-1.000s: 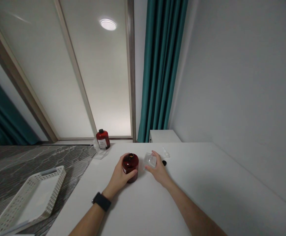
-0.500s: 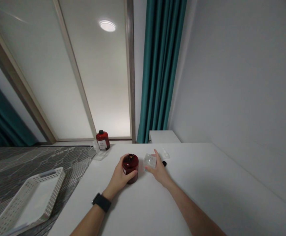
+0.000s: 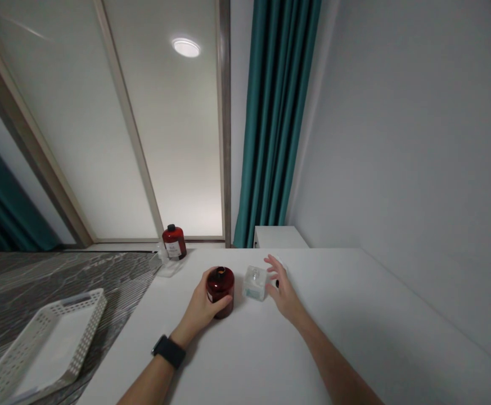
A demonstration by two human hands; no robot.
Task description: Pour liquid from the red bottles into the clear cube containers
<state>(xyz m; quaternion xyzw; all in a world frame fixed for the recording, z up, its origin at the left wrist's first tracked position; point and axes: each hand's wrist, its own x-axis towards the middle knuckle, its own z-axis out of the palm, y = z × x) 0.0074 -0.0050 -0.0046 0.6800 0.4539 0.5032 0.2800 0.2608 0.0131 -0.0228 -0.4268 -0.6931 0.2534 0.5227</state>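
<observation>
My left hand (image 3: 201, 306) is wrapped around a dark red bottle (image 3: 220, 288) that stands upright and uncapped on the white table (image 3: 355, 315). A small clear bottle (image 3: 255, 283) stands just right of it. My right hand (image 3: 283, 287) hovers beside the clear bottle with fingers spread, apart from it. A small black cap (image 3: 277, 283) peeks out behind my right fingers.
A second red bottle (image 3: 174, 242) with a black cap stands at the table's far left corner next to a clear container (image 3: 167, 264). A white perforated basket (image 3: 46, 343) lies on the dark patterned surface at left. A teal curtain (image 3: 274, 124) and a white wall stand behind the table.
My right hand has let go of the clear bottle, which now stands on the table, and its fingers have spread. My left hand keeps its hold on the red bottle.
</observation>
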